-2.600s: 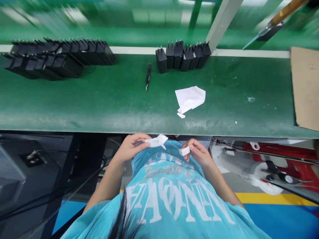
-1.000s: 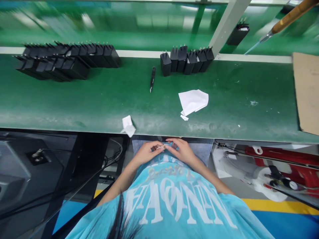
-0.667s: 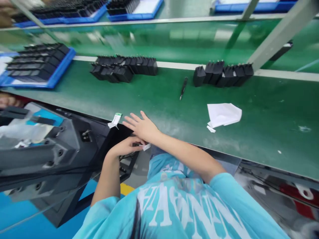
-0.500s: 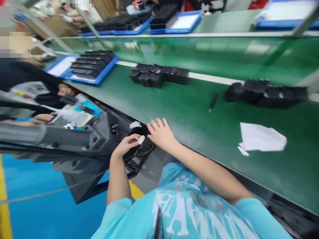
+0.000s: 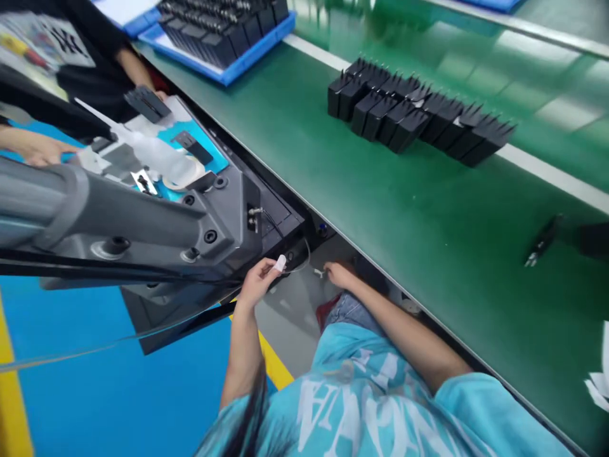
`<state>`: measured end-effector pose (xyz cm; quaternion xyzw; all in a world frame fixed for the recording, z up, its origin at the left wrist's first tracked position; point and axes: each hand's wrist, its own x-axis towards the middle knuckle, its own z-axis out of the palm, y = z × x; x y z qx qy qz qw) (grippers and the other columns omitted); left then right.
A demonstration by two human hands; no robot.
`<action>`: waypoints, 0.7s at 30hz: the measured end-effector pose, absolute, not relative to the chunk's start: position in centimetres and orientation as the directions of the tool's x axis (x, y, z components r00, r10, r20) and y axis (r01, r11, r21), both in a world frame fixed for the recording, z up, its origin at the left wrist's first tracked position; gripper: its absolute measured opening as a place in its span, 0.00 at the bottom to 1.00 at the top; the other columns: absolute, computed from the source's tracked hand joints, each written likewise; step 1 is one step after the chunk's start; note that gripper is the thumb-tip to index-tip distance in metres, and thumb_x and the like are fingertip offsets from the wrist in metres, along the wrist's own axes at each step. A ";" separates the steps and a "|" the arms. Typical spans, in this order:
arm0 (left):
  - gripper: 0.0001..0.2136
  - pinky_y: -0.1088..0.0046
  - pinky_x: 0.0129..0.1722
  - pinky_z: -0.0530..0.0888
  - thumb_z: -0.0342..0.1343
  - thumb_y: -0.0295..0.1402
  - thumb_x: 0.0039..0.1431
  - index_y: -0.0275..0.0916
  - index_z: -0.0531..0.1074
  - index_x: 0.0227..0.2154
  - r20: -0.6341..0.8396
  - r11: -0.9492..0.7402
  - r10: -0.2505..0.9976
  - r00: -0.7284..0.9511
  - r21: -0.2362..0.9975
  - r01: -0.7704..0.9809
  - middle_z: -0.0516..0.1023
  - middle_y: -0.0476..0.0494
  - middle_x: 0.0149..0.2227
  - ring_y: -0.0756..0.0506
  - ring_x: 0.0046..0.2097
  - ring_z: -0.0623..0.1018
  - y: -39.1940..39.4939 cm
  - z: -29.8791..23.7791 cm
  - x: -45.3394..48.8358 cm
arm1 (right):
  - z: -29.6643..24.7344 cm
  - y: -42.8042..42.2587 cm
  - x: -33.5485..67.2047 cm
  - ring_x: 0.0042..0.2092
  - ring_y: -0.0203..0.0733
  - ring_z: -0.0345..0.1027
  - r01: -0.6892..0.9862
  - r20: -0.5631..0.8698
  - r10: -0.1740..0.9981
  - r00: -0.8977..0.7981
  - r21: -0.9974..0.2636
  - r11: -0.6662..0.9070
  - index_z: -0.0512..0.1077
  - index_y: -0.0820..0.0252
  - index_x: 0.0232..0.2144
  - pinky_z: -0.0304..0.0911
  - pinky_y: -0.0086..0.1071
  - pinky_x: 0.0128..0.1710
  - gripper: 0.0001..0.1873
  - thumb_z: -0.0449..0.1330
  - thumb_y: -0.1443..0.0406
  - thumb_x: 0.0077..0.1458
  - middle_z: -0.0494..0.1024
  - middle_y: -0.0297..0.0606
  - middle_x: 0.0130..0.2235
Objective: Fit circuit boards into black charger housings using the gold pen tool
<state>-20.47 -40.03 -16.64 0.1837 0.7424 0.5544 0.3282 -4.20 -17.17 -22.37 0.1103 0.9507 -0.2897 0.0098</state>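
Observation:
My left hand (image 5: 258,280) is closed in a pinch on a small white rounded piece (image 5: 280,262), possibly paper or tape, beside the dark machine base (image 5: 223,254). To its right, my right hand (image 5: 339,275) is below the table edge, above the grey floor, with its fingers drawn together. Just off those fingertips shows a tiny pale scrap (image 5: 318,273); whether the fingers touch it I cannot tell. On the green table (image 5: 361,203) beyond stand black adapter-like blocks (image 5: 394,111) with metal pins, in a tight cluster.
A blue tray (image 5: 228,75) of similar blocks lies at the far left of the table. A co-worker's hand (image 5: 40,146) is near the machine, where a white bottle (image 5: 162,155) lies. A dark pen-like tool (image 5: 545,241) and white paper (image 5: 602,381) are at the right.
My right hand has come off the table edge down below it, and its spread fingers have closed. My left hand still pinches the white piece. The view has swung left and closer.

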 end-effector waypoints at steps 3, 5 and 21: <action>0.16 0.65 0.43 0.72 0.60 0.46 0.52 0.37 0.71 0.32 -0.313 0.333 0.641 -0.701 0.936 -0.113 0.79 0.39 0.35 0.42 0.40 0.78 -39.7 -18.2 -19.9 | -23.1 -15.9 -3.7 0.39 0.36 0.72 0.317 -0.218 0.230 -0.948 -0.610 0.727 0.72 0.65 0.39 0.72 0.35 0.40 0.12 0.57 0.60 0.62 0.76 0.37 0.39; 0.15 0.65 0.42 0.72 0.60 0.46 0.52 0.38 0.71 0.32 -0.327 0.342 0.638 -0.697 0.932 -0.124 0.78 0.38 0.36 0.42 0.39 0.77 -39.6 -19.0 -19.6 | -22.9 -15.2 -3.4 0.40 0.36 0.72 0.348 -0.246 0.246 -0.937 -0.651 0.674 0.72 0.64 0.39 0.71 0.36 0.43 0.11 0.56 0.61 0.62 0.77 0.38 0.39; 0.28 0.73 0.37 0.69 0.61 0.58 0.44 0.36 0.73 0.33 -0.330 0.396 0.804 -0.494 0.917 0.033 0.77 0.44 0.33 0.45 0.35 0.75 -32.2 -19.2 -12.1 | -0.9 -17.5 21.3 0.39 0.37 0.74 0.407 0.246 0.677 -0.694 -0.642 0.650 0.73 0.55 0.44 0.70 0.31 0.40 0.11 0.55 0.67 0.61 0.80 0.38 0.40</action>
